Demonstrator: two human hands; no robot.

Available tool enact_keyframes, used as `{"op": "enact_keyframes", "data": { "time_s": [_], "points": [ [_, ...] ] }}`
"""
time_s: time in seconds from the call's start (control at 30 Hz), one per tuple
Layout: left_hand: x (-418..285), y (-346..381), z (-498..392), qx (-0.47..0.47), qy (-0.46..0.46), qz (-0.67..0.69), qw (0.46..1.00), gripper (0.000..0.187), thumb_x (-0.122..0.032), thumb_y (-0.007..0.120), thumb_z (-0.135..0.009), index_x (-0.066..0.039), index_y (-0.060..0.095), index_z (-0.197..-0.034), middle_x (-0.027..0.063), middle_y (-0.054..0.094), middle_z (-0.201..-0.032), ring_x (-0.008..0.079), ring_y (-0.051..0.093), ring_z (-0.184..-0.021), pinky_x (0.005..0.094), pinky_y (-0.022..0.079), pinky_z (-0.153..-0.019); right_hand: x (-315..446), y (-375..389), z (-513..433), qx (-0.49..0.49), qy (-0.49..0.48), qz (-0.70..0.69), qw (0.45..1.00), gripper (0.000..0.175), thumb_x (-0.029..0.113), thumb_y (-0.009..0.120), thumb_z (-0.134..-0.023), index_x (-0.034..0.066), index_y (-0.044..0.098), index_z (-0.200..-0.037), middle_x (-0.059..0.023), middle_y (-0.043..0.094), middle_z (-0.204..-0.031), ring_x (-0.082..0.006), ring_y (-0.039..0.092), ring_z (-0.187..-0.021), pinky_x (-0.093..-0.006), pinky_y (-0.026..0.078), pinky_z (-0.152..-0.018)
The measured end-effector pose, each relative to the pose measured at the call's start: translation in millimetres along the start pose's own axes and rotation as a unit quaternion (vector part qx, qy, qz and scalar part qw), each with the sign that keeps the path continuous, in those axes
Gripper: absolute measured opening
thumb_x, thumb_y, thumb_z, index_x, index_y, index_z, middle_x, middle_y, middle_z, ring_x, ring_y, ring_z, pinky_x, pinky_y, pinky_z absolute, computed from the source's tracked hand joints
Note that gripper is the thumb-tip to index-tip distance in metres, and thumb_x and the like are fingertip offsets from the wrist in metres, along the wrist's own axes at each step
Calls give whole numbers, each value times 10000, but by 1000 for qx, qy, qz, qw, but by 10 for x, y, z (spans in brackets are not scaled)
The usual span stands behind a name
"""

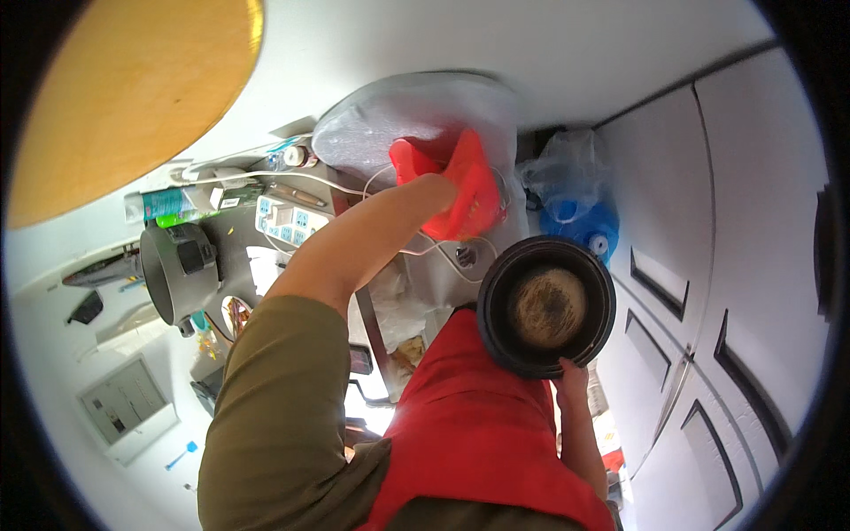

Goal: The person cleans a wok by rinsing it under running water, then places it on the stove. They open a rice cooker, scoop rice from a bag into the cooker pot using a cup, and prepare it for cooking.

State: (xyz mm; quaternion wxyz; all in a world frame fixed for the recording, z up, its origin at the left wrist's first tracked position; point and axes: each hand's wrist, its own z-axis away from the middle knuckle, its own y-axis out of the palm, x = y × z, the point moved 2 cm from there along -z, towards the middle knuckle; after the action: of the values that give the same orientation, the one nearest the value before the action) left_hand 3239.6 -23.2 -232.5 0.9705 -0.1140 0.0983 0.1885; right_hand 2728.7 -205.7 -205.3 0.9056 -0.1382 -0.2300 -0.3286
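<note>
My right hand (pixel 572 376) grips the rim of a round black pot (pixel 489 312), tilted so that its worn, brownish inner bottom faces me. My left forearm reaches forward into a red plastic bag (pixel 473 192); the hand is inside it, so its fingers and anything in them are hidden. The bag sits upright and open-mouthed in front of a silvery padded cover (pixel 412 106). White cables run around and below the bag.
On the left counter stand a white power strip (pixel 285 222), a grey cooker body (pixel 176 265) and a small jar (pixel 295 156). A blue plastic water container (pixel 578 222) stands beyond the pot, beside white panelled cupboard doors (pixel 671 186). A round yellow lamp or panel (pixel 146 86) fills the upper left.
</note>
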Motion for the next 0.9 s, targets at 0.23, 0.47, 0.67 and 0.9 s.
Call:
{"op": "enact_keyframes", "data": {
  "time_s": [0.23,0.47,0.67,0.9],
  "points": [
    [171,-75,-407,29,-24,32,999,356,-57,602,-861,34,689,-1194,217,736,-1127,365,709,-1077,477,561,-915,-173,118,-99,-44,83,-197,976,369,10,553,-907,15,609,-1271,-97,672,-1127,-247,685,-963,-370,600,-789],
    [188,-35,-708,34,-62,100,992,354,-50,600,-864,37,683,-1197,215,731,-1134,360,709,-1080,474,562,-922,-394,116,-183,-86,86,-201,972,410,0,564,-921,11,587,-1331,-92,679,-1127,-217,679,-976,-339,580,-817],
    [143,189,-709,10,-103,232,967,352,-44,598,-866,40,679,-1198,213,727,-1140,355,708,-1083,471,563,-928,-370,61,-272,-79,99,-214,969,424,17,643,-892,-6,629,-1315,-71,686,-1204,-219,635,-1090,-344,486,-977],
    [162,121,-693,-31,-118,467,876,350,-37,596,-869,44,674,-1200,211,722,-1148,349,707,-1086,467,564,-935,-296,121,-343,-83,85,-190,975,397,8,633,-899,-4,643,-1295,-67,689,-1193,-207,631,-1085,-341,486,-973]
  ]
}}
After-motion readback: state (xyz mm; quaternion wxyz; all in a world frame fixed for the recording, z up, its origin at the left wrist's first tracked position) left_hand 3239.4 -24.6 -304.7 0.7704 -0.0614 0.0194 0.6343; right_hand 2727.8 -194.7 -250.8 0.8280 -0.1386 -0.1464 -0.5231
